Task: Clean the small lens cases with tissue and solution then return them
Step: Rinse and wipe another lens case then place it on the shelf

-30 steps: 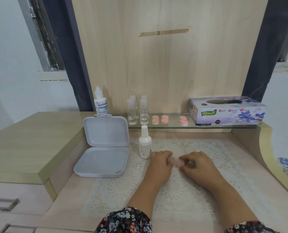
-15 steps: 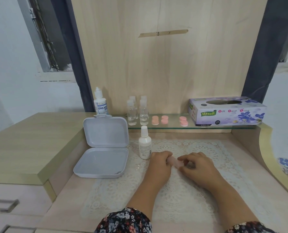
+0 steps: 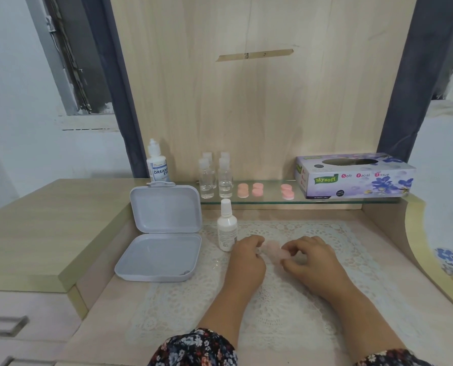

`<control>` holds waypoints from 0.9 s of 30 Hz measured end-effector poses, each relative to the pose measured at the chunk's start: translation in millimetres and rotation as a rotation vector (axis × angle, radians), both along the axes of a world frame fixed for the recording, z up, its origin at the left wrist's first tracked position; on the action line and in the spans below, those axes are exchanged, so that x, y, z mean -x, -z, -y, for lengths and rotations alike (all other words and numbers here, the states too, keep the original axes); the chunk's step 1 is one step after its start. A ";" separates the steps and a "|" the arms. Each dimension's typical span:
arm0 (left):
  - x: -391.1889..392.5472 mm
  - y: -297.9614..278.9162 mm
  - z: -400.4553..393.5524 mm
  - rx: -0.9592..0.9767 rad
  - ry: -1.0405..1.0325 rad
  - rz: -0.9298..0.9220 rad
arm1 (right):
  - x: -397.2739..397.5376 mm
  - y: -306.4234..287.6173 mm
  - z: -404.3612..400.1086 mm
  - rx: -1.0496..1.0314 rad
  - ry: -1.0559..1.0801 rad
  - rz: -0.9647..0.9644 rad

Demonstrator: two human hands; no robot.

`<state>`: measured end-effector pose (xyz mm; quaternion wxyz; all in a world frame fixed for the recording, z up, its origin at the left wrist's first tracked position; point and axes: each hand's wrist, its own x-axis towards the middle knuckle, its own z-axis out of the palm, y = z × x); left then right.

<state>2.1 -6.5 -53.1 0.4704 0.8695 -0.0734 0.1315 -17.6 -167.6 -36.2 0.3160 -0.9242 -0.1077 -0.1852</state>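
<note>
Over the lace mat (image 3: 246, 307), the left hand (image 3: 246, 262) and right hand (image 3: 310, 262) each pinch an end of a pink lens case (image 3: 274, 250), seemingly opening it for cleaning, so next comes a tissue from the far tissue box (image 3: 357, 178).

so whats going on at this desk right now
A person is working over a lace mat with both hands. The left hand and right hand hold a small pink lens case between their fingertips. More pink cases sit on the glass shelf beside clear bottles and a tissue box. A white spray bottle stands by the left hand, next to an open grey box. No tissue is visible in either hand.
</note>
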 end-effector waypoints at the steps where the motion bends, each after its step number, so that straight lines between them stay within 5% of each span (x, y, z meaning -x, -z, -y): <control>1: 0.7 -1.2 0.2 0.009 -0.008 -0.002 | 0.6 -0.5 -0.5 0.004 0.010 0.015; 14: 7.6 -11.9 0.2 0.138 -0.139 -0.022 | -14.0 -59.3 -14.8 0.028 0.105 0.164; 27: 8.9 -14.7 -0.8 0.187 -0.220 -0.015 | -73.9 -103.7 -31.3 0.130 0.266 0.053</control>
